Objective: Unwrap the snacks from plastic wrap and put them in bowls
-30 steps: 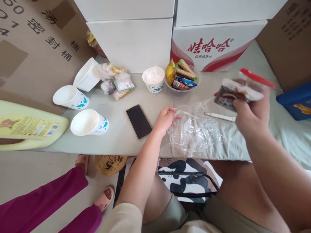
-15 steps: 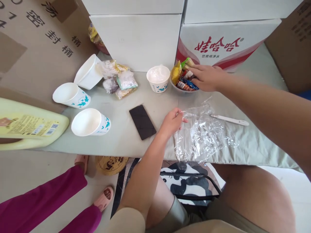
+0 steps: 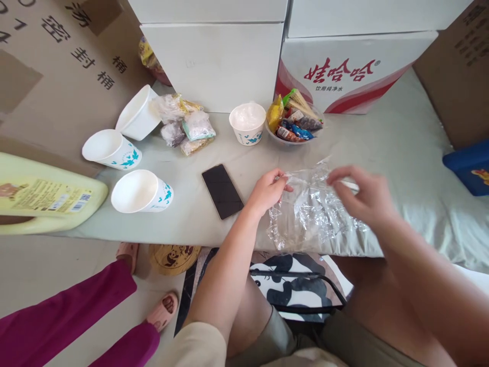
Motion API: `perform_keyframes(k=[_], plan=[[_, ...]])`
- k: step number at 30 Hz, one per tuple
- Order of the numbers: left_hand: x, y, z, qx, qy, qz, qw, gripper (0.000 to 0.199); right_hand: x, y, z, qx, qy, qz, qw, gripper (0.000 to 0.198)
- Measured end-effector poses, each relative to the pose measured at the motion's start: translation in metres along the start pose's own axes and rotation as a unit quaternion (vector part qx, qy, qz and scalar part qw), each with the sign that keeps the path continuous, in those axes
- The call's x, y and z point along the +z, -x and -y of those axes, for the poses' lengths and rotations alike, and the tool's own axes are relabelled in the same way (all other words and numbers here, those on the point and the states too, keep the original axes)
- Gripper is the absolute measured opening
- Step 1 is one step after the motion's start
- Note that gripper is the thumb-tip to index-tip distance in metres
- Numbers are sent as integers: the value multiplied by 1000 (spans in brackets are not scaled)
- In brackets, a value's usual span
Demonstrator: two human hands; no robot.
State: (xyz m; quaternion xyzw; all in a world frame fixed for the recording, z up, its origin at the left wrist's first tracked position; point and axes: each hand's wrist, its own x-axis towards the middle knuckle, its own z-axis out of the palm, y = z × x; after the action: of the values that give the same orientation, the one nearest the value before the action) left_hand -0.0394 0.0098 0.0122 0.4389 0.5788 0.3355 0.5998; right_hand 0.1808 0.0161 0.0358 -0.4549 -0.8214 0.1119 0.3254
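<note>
A clear plastic bag (image 3: 305, 219) lies crumpled and flattened along the front of the cloth-covered surface. At its upper left corner my left hand (image 3: 269, 189) is closed, pinching the film between thumb and fingers. My right hand (image 3: 364, 196), a little blurred, hovers over the bag's right side with thumb and forefinger apart and nothing visible between them. Beneath it a white slim utility knife (image 3: 350, 186) is mostly hidden. Farther back stands a bowl (image 3: 292, 141) of wrapped snacks (image 3: 296, 120), untouched by either hand.
A paper cup with plastic inside (image 3: 247, 125) stands left of the bowl. A phone (image 3: 222, 191) lies left of my left hand. Several paper cups (image 3: 141, 192), snack packets (image 3: 191, 125) and a yellow jug (image 3: 49, 191) are at left. White cartons (image 3: 214, 66) line the back. Another person's legs (image 3: 76, 316) show lower left.
My right hand has left the bowl of snacks and come back toward me, over the plastic bag and knife. My left hand keeps its pinch on the bag's corner.
</note>
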Motion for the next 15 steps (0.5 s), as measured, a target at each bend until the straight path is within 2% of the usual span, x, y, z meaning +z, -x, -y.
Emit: perform_keyframes(k=[2,4,8,10,12,15], plan=[[1,-1,0,-5,-9,-1,1000,8,6,37,-4,-7,-24,87,996,18],[1,-1,2,-1,-14,1,1000,11,14,58,-11,-12,-19,144,989,25],[-4,-4,8,65,-58,43,995,53,19,70,-24,-26,39,179,983,29],[-6,-8,13,98,-93,54,989,65,15,71,-27,-30,66,177,982,30],[-8,-15,18,121,-106,25,987,55,11,74,-28,-32,84,176,980,31],[-11,-32,22,147,-82,-100,981,25,7,78,-28,-29,96,180,979,33]])
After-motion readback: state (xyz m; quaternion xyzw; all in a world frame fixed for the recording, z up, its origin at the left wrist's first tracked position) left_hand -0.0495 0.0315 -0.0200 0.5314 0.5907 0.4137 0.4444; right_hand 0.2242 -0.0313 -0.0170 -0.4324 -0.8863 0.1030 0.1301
